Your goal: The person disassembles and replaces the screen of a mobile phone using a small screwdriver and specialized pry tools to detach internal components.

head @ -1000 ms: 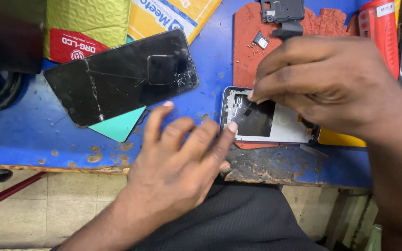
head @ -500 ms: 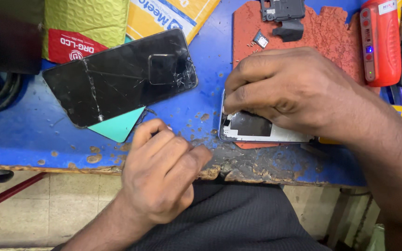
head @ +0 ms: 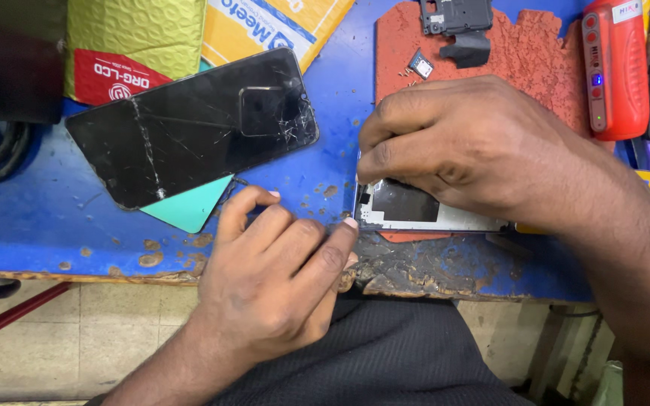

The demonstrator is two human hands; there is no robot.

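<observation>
Curled tighter now, left hand [head: 268, 289] rests empty beside the opened phone [head: 423, 210], long axis sideways, right hand [head: 475, 146] pinched on it.

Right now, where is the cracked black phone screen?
In the head view the cracked black screen lies on the blue bench, upper left, above the left hand, overlapping a teal card.

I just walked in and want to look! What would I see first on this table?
First, the big black cracked phone screen lying on the blue table, left of the hands. Next, the right hand pressing on an opened phone frame at the table's front edge, the left hand touching its corner.
</observation>
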